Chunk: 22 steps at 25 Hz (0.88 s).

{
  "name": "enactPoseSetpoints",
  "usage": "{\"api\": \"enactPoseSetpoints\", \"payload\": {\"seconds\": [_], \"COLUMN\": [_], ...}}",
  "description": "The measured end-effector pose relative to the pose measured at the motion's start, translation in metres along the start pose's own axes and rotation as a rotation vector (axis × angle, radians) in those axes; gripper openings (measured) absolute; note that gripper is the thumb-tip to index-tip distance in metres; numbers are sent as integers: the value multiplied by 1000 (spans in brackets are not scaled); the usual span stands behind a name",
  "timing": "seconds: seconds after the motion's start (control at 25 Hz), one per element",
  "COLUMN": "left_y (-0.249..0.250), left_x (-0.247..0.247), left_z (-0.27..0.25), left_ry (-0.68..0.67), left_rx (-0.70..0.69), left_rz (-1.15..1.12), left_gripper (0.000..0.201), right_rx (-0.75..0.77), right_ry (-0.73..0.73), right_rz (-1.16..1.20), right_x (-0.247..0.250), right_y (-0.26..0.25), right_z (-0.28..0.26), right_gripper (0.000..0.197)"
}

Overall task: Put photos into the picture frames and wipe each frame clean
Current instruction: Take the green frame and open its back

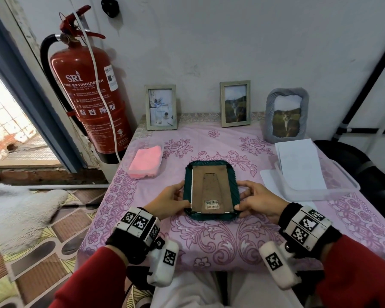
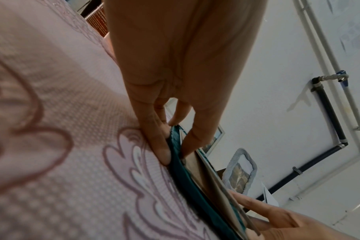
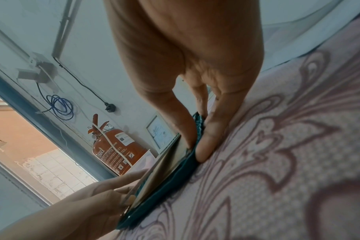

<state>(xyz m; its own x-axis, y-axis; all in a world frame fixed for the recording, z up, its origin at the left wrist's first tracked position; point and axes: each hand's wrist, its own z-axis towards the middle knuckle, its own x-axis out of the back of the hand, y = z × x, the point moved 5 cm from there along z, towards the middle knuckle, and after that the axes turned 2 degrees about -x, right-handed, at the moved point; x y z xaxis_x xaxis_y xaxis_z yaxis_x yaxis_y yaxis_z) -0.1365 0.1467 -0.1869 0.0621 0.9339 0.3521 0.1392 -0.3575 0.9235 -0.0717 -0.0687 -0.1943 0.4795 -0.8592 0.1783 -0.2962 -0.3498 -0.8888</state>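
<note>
- Both hands nearest the camera: left hand (image 1: 168, 202) pinches the left edge of the green frame (image 1: 211, 215), thumb on top, fingers under; right hand (image 1: 257, 200) pinches the right edge the same way.
- Table (image 1: 220, 241): rectangular, pink woven cloth with purple floral scrollwork; bare cloth between frame and near edge.
- Fire extinguisher (image 1: 91, 101): one, red cylinder, on the wall left of the table.
- Clear plastic tray (image 1: 333, 190): one, at the right edge, holds white paper sheets (image 1: 298, 165).
- Green frame: one, face down mid-table, ribbed rounded-rectangle border, brown board back (image 1: 211, 187) with barcode sticker.
- Standing frames at the back wall: three — two plain grey rectangles (image 1: 161, 107) (image 1: 235, 103), one ribbed grey (image 1: 286, 115), all with photos.
- Pink cloth (image 1: 146, 162): one, folded, in a clear container near the left edge.
</note>
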Motion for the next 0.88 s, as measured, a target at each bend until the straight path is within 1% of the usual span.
{"api": "enactPoseSetpoints", "payload": {"seconds": [0.12,0.2,0.24,0.32,0.4,0.52,0.68,0.76,0.88], "left_y": [0,0,2,12,22,26,25,25,25], "left_x": [1,3,5,5,-1,-12,-18,-18,-17], "left_z": [-1,-2,-2,-3,-3,-1,3,4,4], "left_ry": [18,101,169,282,298,271,316,335,391], "left_rx": [62,112,113,50,0,56,126,143,143], "left_rz": [37,161,254,402,490,588,565,505,402], "left_gripper": [60,67,65,50,36,34,36,38,33], "right_rx": [4,14,26,61,87,98,103,103,103], "right_ry": [-23,-39,-50,-79,-102,-114,-107,-105,-107], "right_rz": [-18,-37,-50,-83,-123,-164,-191,-194,-202], "right_x": [1,5,7,9,9,9,10,11,10], "right_y": [-1,-3,-5,-10,-13,-16,-16,-15,-15], "right_z": [-2,-4,-4,-4,0,7,13,14,15], "right_gripper": [77,74,71,65,62,58,60,59,59]}}
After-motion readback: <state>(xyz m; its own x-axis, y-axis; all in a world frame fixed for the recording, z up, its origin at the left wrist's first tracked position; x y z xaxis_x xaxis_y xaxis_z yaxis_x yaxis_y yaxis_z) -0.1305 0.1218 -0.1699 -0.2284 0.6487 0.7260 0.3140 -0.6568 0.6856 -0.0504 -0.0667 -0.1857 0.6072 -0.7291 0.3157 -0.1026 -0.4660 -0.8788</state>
